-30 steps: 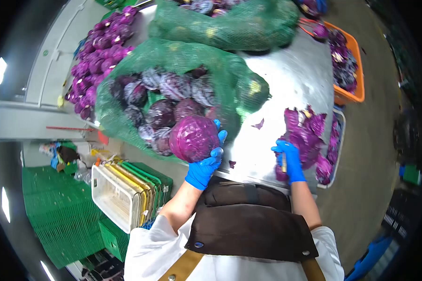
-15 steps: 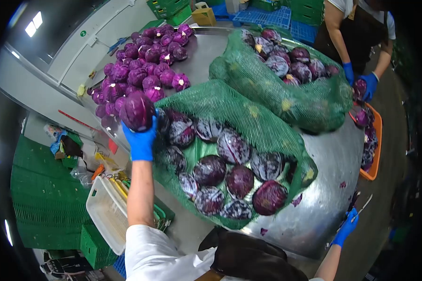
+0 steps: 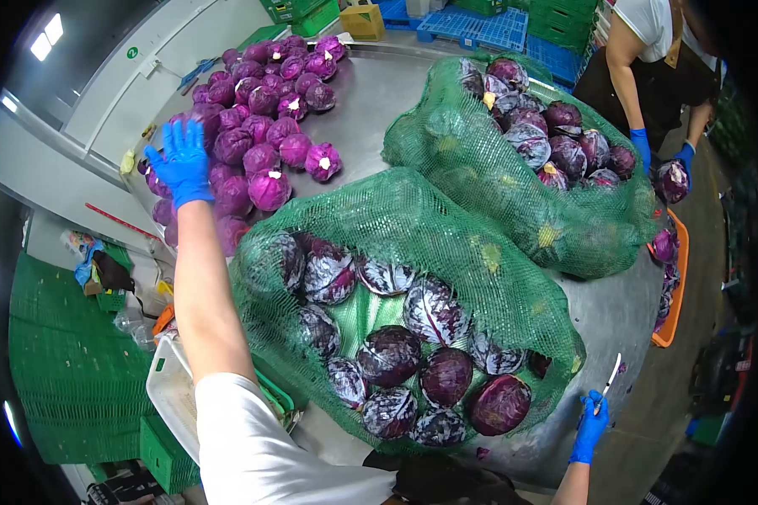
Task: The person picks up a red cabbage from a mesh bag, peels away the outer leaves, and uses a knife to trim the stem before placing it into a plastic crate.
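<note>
My left hand (image 3: 184, 164), in a blue glove, is stretched out with fingers spread over the left side of a pile of trimmed, bright purple cabbages (image 3: 261, 158). It holds nothing that I can see; what lies under the palm is hidden. My right hand (image 3: 590, 431), also gloved in blue, grips a knife (image 3: 612, 375) with its thin blade pointing up, near the table's right edge. Between my arms lies a green mesh bag (image 3: 413, 206), its mouth toward me. Several red cabbages (image 3: 388, 355) with darker outer leaves show inside it.
A second mesh bag (image 3: 446, 143) of cabbages lies farther back on the metal table (image 3: 366, 101). At the right, a co-worker holds a cabbage (image 3: 672, 181) above an orange crate (image 3: 679, 282). A white basket (image 3: 167, 379) stands to my lower left.
My left hand has moved up and left onto the pile and let go of its cabbage. My right hand has raised the knife over the table edge. The view has shifted slightly.
</note>
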`<control>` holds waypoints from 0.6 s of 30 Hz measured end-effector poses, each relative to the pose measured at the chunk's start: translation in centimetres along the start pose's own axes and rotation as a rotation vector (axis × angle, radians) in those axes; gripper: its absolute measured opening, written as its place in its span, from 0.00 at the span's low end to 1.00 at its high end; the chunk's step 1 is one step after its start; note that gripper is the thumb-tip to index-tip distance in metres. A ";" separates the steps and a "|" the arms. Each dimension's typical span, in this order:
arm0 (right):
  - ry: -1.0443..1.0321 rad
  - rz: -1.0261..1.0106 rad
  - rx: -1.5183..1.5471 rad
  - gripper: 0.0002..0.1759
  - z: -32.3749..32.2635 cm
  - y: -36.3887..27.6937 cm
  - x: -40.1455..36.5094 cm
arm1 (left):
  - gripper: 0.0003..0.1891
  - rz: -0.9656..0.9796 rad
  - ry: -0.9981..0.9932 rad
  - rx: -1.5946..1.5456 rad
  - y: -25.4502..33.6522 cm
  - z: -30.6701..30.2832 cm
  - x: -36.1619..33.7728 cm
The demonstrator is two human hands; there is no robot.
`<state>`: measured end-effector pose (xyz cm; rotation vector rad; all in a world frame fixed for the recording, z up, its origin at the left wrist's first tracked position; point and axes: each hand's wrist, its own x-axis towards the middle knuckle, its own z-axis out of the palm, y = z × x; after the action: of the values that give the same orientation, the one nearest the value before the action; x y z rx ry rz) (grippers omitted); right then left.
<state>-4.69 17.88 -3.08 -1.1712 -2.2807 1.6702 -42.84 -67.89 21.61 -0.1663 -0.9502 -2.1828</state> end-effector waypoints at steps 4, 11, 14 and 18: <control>-0.079 0.024 0.073 0.13 1.3 0.8 -1.2 | 0.39 -0.318 0.014 0.020 -0.8 3.6 -8.3; -0.139 -0.044 0.207 0.13 1.0 3.7 -3.9 | 0.34 -0.620 0.064 0.204 2.6 -0.6 -18.3; -0.126 -0.070 0.101 0.14 0.6 2.1 -5.7 | 0.31 -0.655 -0.034 0.330 4.9 0.6 -22.3; -0.099 -0.024 0.142 0.14 1.7 -0.5 -8.3 | 0.31 -0.773 -0.263 0.489 6.0 2.6 -28.7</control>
<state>0.04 11.39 -0.37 -1.0497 -2.1779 1.8854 -18.53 -52.24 15.96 0.1887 -1.9085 -2.5388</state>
